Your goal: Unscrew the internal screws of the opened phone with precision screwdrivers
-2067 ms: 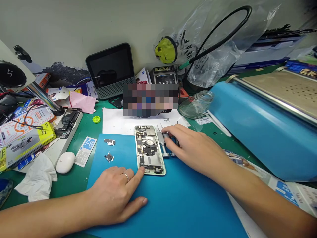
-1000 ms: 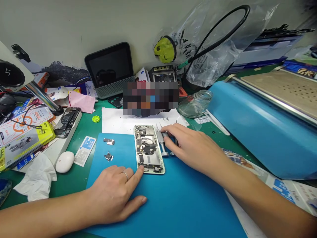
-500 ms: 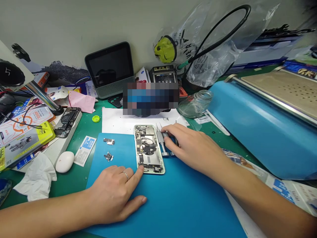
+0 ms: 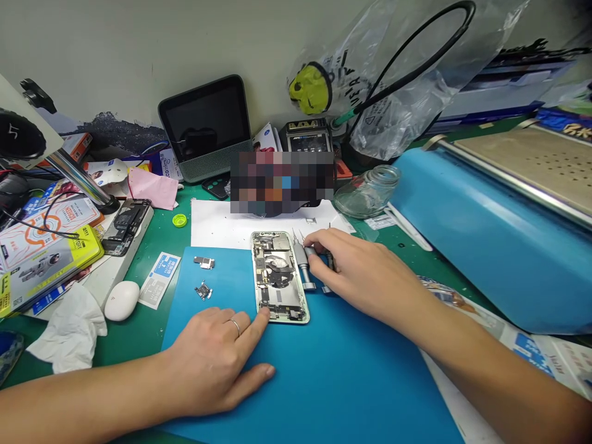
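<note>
An opened phone [image 4: 280, 296] lies on the blue mat [image 4: 324, 382], its inner parts showing. My left hand [image 4: 217, 361] rests on the mat with thumb and index finger stretched apart; the index fingertip touches the phone's lower left corner. Right of the phone lie slim grey screwdrivers [image 4: 303, 265], tips pointing away from me. My right hand [image 4: 356, 265] has its thumb and index finger closed on one of these, and its palm hides part of the group. Two small metal phone parts sit left of the phone, an upper one [image 4: 204, 263] and a lower one [image 4: 203, 290].
A white earbud case [image 4: 121, 301] and crumpled tissue [image 4: 69, 333] lie at left, near boxes and another opened phone [image 4: 126, 227]. A glass jar [image 4: 365, 194] stands behind my right hand. A large blue machine [image 4: 462, 246] takes up the right side.
</note>
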A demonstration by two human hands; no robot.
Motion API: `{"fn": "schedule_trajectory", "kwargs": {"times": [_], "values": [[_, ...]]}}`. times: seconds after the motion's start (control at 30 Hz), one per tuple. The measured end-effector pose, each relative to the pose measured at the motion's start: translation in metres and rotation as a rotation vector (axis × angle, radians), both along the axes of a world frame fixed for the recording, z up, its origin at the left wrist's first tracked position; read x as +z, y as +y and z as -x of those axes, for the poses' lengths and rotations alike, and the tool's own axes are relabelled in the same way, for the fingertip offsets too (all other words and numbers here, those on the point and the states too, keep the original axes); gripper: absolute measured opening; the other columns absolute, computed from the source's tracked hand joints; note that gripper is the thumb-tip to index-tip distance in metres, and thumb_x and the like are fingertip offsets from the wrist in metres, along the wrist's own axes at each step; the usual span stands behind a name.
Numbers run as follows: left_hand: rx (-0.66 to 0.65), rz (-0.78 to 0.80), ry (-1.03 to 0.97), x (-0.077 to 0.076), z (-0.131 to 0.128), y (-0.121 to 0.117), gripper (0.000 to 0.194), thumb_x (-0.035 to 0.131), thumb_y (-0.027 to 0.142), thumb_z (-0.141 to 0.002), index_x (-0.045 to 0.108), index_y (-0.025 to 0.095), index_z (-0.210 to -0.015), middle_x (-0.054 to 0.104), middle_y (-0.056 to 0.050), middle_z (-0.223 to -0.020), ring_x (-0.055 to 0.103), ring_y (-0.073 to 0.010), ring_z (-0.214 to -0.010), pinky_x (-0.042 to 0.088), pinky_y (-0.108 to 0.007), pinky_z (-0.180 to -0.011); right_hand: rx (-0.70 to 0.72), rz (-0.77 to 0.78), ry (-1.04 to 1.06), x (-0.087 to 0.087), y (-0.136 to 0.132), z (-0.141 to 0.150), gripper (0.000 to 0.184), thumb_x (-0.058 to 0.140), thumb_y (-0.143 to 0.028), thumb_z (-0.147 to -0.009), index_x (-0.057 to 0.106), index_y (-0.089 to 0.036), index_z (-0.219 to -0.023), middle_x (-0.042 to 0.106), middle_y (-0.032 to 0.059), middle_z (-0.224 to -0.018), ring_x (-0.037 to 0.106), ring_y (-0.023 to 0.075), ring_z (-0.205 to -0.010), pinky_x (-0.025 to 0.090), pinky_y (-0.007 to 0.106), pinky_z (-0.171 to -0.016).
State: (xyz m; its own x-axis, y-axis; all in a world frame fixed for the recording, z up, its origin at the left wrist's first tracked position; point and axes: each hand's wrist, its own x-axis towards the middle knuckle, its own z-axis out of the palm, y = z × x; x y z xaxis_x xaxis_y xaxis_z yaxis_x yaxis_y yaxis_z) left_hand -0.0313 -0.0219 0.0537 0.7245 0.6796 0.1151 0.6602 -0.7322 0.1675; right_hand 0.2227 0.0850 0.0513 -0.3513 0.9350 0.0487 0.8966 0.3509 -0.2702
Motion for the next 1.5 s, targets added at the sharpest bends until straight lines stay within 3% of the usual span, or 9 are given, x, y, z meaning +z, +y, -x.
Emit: {"fn": "schedule_trajectory", "kwargs": {"times": [0.17, 0.3, 0.67, 1.13, 1.5], "values": [[-0.003, -0.006, 0.001, 0.0016, -0.0004, -0.0004, 0.052, 0.02, 0.044, -0.112, 0.039, 0.006, -0.142, 0.068, -0.007, -0.09, 0.065, -0.0239, -0.071, 0.048, -0.038, -0.059, 0.005, -0.016, 0.036, -0.0025, 0.0009, -0.0012, 0.029, 0.034, -0.033, -0.101, 0.06, -0.025, -0.112, 0.072, 0.0053, -0.117, 0.069, 0.027, -0.09, 0.039, 0.035, -0.065], [0.001, -0.003, 0.002, 0.0015, -0.0001, -0.0001, 0.052, 0.021, 0.044, -0.112, 0.04, 0.006, -0.142, 0.067, -0.007, -0.091, 0.065, -0.0242, -0.07, 0.048, -0.039, -0.059, 0.01, 0.009, 0.043, -0.0019, 0.0011, -0.0019, 0.03, 0.039, -0.043, -0.101, 0.061, -0.026, -0.112, 0.072, 0.004, -0.113, 0.068, 0.0253, -0.082, 0.04, 0.035, -0.064], [-0.002, 0.002, 0.01, 0.0002, -0.0006, 0.0014, 0.052, 0.023, 0.045, -0.112, 0.039, 0.006, -0.142, 0.067, -0.008, -0.091, 0.065, -0.024, -0.071, 0.049, -0.038, -0.06, -0.005, 0.024, 0.084, -0.002, 0.0041, -0.0025, 0.027, 0.038, -0.032, -0.1, 0.063, -0.026, -0.11, 0.073, 0.004, -0.113, 0.07, 0.0265, -0.093, 0.043, 0.035, -0.069], [-0.003, 0.023, 0.013, 0.0005, 0.0002, 0.0004, 0.05, 0.03, 0.043, -0.111, 0.037, 0.007, -0.144, 0.068, -0.008, -0.091, 0.065, -0.0247, -0.072, 0.05, -0.038, -0.06, 0.04, -0.065, 0.05, -0.0025, 0.0013, -0.0013, 0.027, 0.041, -0.031, -0.099, 0.064, -0.021, -0.111, 0.071, 0.0088, -0.111, 0.069, 0.0253, -0.087, 0.045, 0.035, -0.067], [-0.003, 0.012, 0.006, 0.0012, 0.0005, -0.0004, 0.051, 0.024, 0.044, -0.112, 0.038, 0.006, -0.143, 0.067, -0.008, -0.091, 0.065, -0.0241, -0.071, 0.049, -0.038, -0.059, 0.039, -0.073, 0.058, -0.0037, 0.0005, -0.0021, 0.028, 0.04, -0.03, -0.1, 0.065, -0.021, -0.106, 0.067, 0.0092, -0.112, 0.068, 0.024, -0.086, 0.043, 0.034, -0.065]]}}
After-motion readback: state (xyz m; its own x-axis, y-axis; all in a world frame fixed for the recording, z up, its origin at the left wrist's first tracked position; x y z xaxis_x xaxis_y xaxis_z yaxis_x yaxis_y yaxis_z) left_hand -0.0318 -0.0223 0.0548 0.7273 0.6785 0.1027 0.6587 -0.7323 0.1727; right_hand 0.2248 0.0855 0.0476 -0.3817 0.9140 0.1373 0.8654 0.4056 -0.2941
